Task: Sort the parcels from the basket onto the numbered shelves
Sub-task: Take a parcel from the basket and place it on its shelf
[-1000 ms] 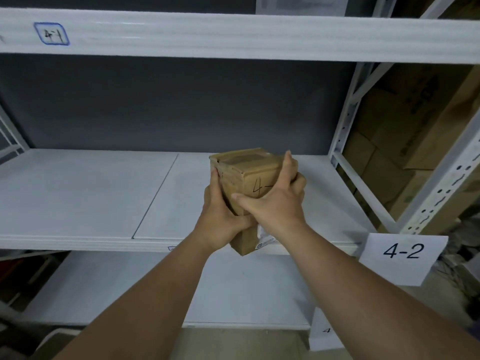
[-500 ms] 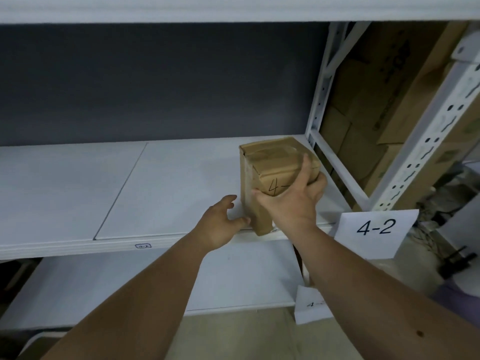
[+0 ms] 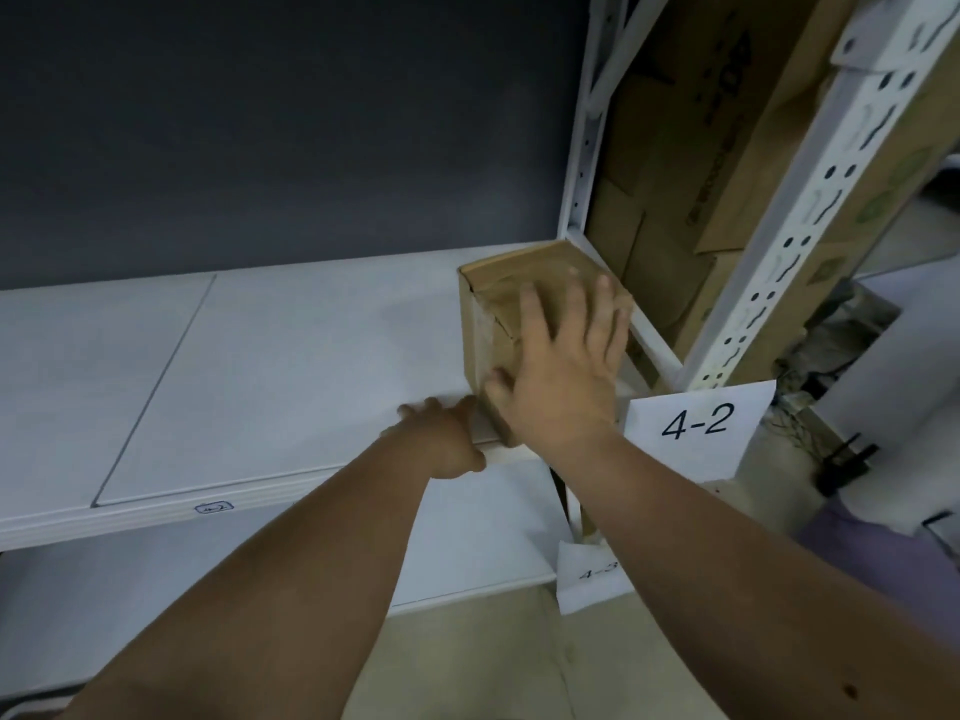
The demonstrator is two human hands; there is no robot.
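Observation:
A brown cardboard parcel stands on the white shelf at its right end, close to the upright post. My right hand lies flat against the parcel's near face with fingers spread and straight. My left hand rests at the shelf's front edge just left of the parcel's bottom corner, fingers loosely bent, holding nothing. A paper label reading 4-2 hangs at the shelf's right front corner. The basket is out of view.
White perforated rack posts rise to the right of the parcel. Large cardboard boxes stand behind the posts. A lower shelf carries a label 4-3. A dark wall closes the back.
The parcel went from both hands in the air to standing on the 4-2 shelf, then further right and back. My left hand released it; my right hand changed from a grip to a flat palm.

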